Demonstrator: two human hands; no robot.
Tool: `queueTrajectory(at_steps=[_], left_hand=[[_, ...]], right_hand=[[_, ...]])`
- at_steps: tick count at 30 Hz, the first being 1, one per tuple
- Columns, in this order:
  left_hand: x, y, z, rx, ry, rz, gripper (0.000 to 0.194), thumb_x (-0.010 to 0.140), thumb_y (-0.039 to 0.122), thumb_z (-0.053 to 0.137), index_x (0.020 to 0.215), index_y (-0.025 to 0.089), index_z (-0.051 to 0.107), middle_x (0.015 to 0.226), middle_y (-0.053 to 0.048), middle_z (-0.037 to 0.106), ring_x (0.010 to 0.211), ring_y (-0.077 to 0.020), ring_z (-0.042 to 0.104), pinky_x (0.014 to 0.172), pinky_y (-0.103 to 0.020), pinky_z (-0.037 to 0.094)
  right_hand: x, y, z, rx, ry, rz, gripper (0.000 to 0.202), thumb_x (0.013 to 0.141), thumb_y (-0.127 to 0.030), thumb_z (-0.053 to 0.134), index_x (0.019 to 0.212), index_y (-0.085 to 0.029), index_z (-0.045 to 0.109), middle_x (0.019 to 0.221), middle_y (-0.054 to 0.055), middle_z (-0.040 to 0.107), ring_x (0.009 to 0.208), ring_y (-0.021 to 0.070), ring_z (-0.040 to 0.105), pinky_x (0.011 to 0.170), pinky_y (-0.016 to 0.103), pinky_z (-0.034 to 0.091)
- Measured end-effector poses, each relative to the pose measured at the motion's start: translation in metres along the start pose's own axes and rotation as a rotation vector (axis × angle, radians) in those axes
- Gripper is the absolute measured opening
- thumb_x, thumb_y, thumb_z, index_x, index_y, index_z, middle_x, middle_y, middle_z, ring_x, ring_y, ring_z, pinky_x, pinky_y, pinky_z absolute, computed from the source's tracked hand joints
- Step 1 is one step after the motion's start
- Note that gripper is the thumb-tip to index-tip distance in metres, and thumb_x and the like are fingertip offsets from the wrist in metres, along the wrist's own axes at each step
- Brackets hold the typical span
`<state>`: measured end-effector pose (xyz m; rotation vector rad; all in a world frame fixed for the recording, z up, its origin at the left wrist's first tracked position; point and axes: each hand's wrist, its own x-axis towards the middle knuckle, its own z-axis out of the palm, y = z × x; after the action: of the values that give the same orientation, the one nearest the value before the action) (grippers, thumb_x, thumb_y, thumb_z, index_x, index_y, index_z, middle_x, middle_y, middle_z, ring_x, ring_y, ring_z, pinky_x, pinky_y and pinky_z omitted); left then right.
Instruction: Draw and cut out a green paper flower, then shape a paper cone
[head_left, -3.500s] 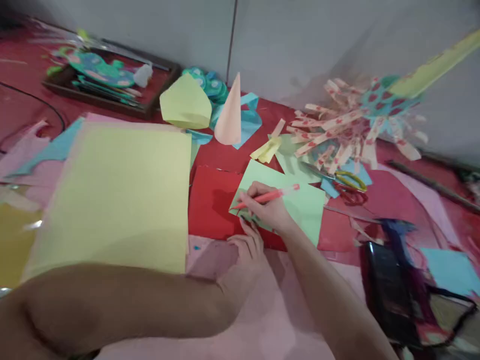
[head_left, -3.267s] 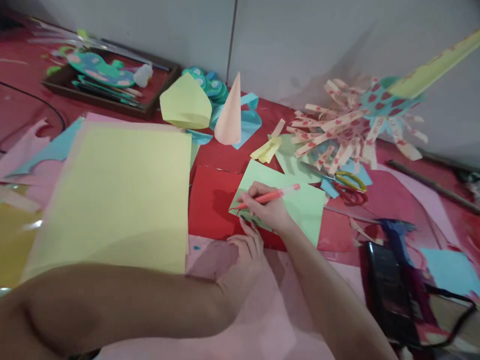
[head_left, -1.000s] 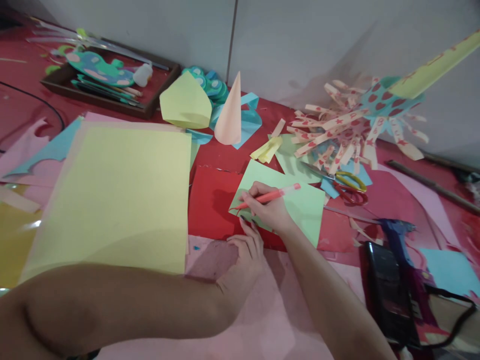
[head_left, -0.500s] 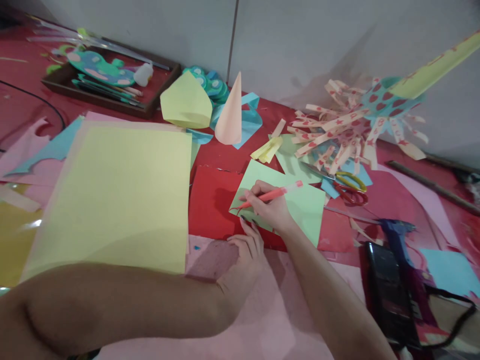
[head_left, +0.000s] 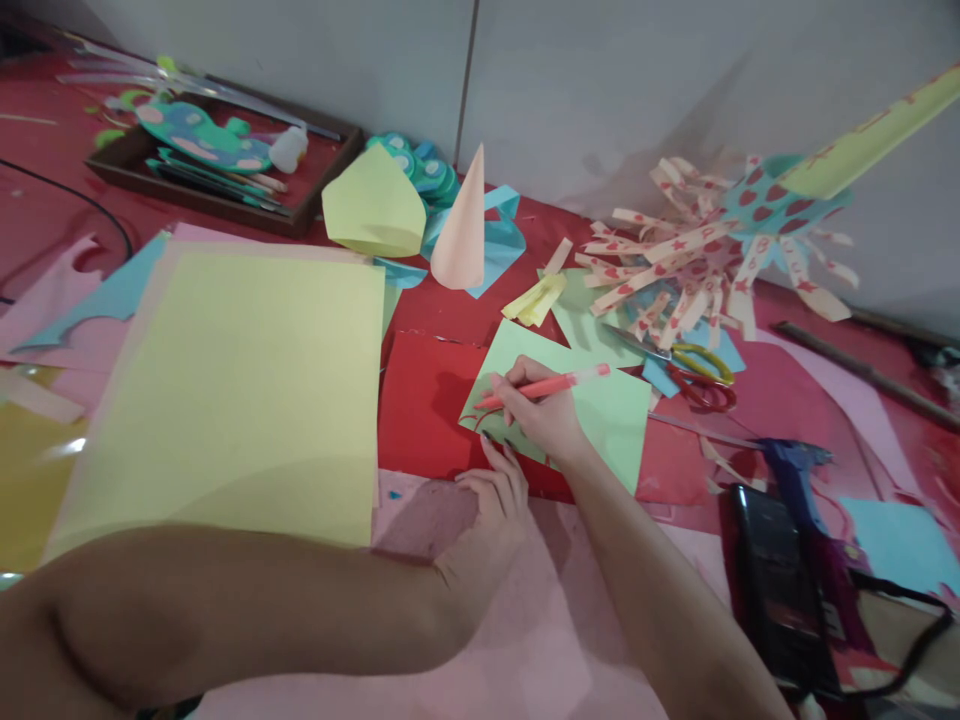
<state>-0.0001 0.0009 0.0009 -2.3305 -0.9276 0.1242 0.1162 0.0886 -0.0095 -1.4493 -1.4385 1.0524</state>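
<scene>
The right hand point(head_left: 541, 408) has a pen-hold grip, fingers pinched around a red pen point(head_left: 546, 385), its tip at the left corner of a pale green sheet point(head_left: 609, 425). Whether the tip touches is hard to tell. Curved red lines point(head_left: 468, 417) show there, so drawing appears to be the step in hand; adding to them would call for a steady sheet and a light stroke. The left hand point(head_left: 495, 500), fingers loosely spread and gripping nothing, rests its fingertips at the sheet's lower edge. Beneath lies a red sheet point(head_left: 422, 415); beyond, on the red desk point(head_left: 431, 310), stand a pink paper cone point(head_left: 460, 240) and, rightward, scissors point(head_left: 663, 353).
</scene>
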Motion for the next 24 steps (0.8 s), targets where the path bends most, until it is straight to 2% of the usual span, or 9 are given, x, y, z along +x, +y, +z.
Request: queueTrajectory(at_steps=[10,16,21,24], left_hand=[[-0.0001,0.0010,0.0003,0.041,-0.008,0.026,0.039,0.075,0.004,0.041,0.104,0.007,0.067,0.097,-0.015,0.070,0.064,-0.0163,0.062,0.059,-0.030,0.050],[0.0008,0.0007,0.0002,0.077,-0.012,0.031,0.039,0.075,0.007,0.041,0.103,0.008,0.067,0.096,-0.013,0.070,0.064,-0.0165,0.062,0.059,-0.030,0.050],[0.0001,0.0020,0.0001,0.128,-0.032,0.047,0.040,0.076,0.010,0.040,0.106,0.008,0.066,0.099,-0.014,0.070,0.064,-0.0175,0.062,0.060,-0.031,0.050],[-0.0009,0.0028,0.0009,0.129,-0.030,0.051,0.041,0.076,0.010,0.040,0.107,0.009,0.066,0.100,-0.013,0.070,0.064,-0.0171,0.062,0.060,-0.031,0.050]], right_hand=[[0.0002,0.0001,0.0005,-0.012,-0.009,0.002,0.037,0.083,-0.038,0.055,0.056,-0.022,0.036,0.044,-0.006,0.042,0.044,0.0102,0.044,0.050,0.025,0.039],[0.0003,-0.0024,0.0004,0.023,-0.037,0.015,0.038,0.082,-0.038,0.056,0.055,-0.022,0.034,0.042,-0.006,0.039,0.053,0.0137,0.056,0.052,0.025,0.041],[0.0011,-0.0023,0.0009,-0.023,0.004,0.005,0.037,0.082,-0.038,0.055,0.055,-0.022,0.034,0.043,-0.006,0.041,0.047,0.0111,0.049,0.050,0.025,0.039],[0.0012,-0.0018,0.0014,-0.009,-0.010,0.012,0.038,0.081,-0.037,0.055,0.055,-0.022,0.033,0.043,-0.006,0.039,0.049,0.0123,0.052,0.051,0.025,0.040]])
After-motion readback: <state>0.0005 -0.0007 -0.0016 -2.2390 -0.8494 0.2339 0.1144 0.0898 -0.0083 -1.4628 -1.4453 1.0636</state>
